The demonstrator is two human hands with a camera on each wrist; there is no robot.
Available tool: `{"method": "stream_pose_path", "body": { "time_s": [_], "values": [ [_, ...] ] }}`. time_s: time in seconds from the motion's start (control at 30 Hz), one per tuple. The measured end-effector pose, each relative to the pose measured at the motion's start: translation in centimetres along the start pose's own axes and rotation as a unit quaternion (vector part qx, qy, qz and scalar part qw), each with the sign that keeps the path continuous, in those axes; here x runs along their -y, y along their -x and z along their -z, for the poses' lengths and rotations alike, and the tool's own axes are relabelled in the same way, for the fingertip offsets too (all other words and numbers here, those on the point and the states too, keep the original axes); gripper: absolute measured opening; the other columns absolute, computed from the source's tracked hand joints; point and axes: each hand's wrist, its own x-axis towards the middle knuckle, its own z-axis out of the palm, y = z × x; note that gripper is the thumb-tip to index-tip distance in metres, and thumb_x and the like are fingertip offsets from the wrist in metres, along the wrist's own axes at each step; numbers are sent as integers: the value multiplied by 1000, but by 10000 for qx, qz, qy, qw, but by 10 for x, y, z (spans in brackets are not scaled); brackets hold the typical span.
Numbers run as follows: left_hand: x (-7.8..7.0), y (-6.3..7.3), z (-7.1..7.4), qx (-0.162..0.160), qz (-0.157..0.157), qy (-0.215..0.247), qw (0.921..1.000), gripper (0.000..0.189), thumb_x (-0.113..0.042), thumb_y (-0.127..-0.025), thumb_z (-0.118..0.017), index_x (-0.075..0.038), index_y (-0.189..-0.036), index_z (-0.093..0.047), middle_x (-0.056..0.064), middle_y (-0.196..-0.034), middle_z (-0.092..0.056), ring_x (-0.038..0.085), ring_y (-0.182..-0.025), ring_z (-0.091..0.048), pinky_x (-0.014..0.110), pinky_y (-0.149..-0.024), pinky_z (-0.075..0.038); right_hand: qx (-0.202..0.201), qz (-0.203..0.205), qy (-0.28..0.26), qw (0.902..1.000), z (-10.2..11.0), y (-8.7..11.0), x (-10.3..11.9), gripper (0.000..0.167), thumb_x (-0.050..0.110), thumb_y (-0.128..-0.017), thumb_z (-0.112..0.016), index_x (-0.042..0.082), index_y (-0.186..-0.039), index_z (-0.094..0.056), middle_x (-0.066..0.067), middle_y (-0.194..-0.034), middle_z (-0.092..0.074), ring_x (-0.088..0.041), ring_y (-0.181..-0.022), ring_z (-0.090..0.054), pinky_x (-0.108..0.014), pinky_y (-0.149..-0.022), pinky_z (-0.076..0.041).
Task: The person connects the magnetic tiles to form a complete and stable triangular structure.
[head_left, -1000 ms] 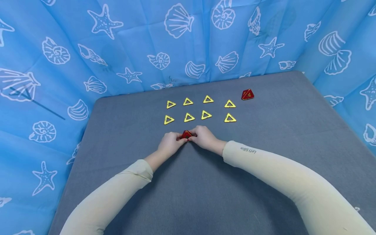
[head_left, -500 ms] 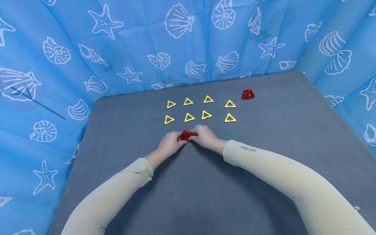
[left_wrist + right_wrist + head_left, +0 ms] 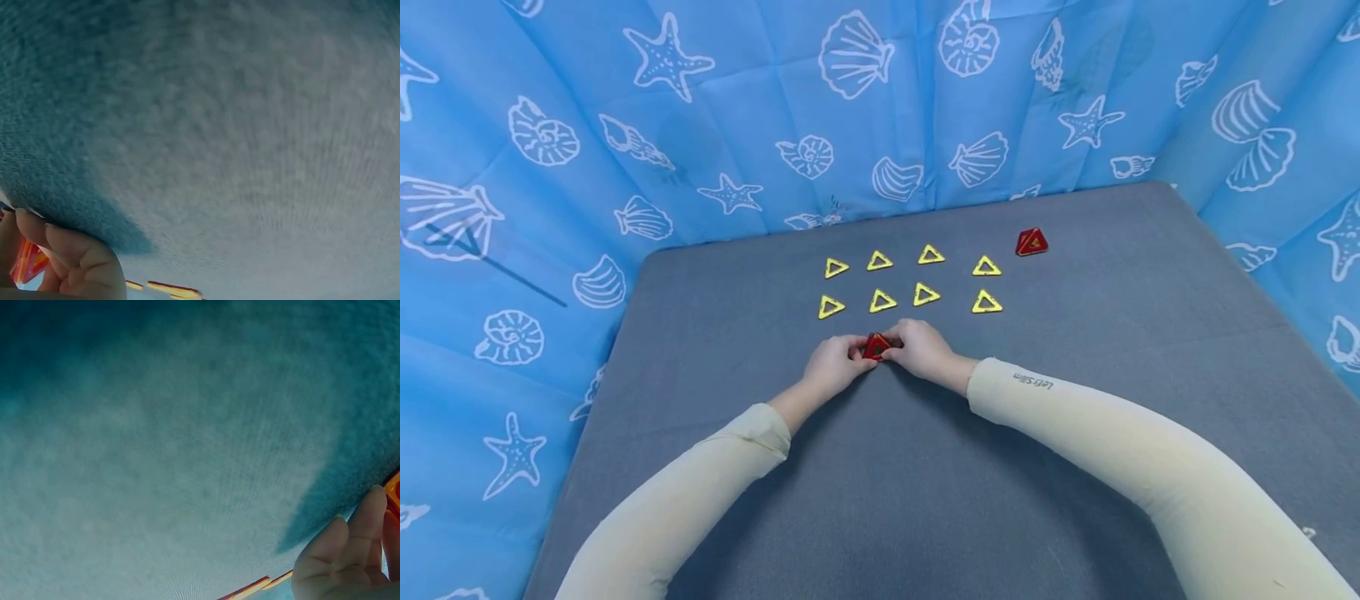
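Red triangular magnetic tiles point(image 3: 877, 347) are held between both hands at the middle of the table, in front of the yellow rows; how many there are I cannot tell. My left hand point(image 3: 833, 367) pinches their left side with thumb and fingers. From the right, my right hand point(image 3: 922, 348) pinches the other side. A bit of red tile point(image 3: 28, 261) shows behind the fingers in the left wrist view. At the right wrist view's edge an orange-red tile corner point(image 3: 394, 490) touches the fingertips. The fingers hide much of the tiles.
Two rows of yellow triangular tiles point(image 3: 882, 300) lie flat just beyond the hands. Farther right, red triangular tiles point(image 3: 1032, 242) lie close together near the back edge. A blue shell-patterned curtain point(image 3: 820, 100) hangs behind the grey table point(image 3: 925, 500).
The red tiles between my hands have shifted slightly, and more of their front face shows than a second ago. Both hands stay in nearly the same place.
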Motion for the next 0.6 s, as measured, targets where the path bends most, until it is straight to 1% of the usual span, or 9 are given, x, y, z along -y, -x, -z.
{"method": "stream_pose_path", "body": {
  "time_s": [0.13,0.3,0.6],
  "values": [
    [-1,0,-2,-40,36,-120,9999,37,-21,-89,-73,-4,-121,-66,-1,-67,-54,12,-60,-46,25,-58,-34,-57,-23,-50,10000,1,1,1,27,14,-90,-70,-1,-113,-71,-10,-96,-65,-19,-83,-59,-35,-75,-48],
    [-2,0,-3,-70,27,-131,9999,37,-21,-89,-73,-4,-121,-67,-1,-67,-55,12,-60,-47,25,-57,-34,-134,-120,-87,9998,1,1,1,25,15,-91,-70,0,-111,-72,-10,-97,-67,-20,-86,-61,-36,-77,-49],
    [-4,1,-2,-179,-31,-37,9998,38,-21,-90,-72,-4,-123,-66,-1,-68,-55,13,-61,-48,25,-59,-35,-190,-256,-243,9992,2,2,0,27,15,-92,-69,1,-114,-71,-12,-109,-70,-23,-102,-64,-39,-87,-49]
  ]
}}
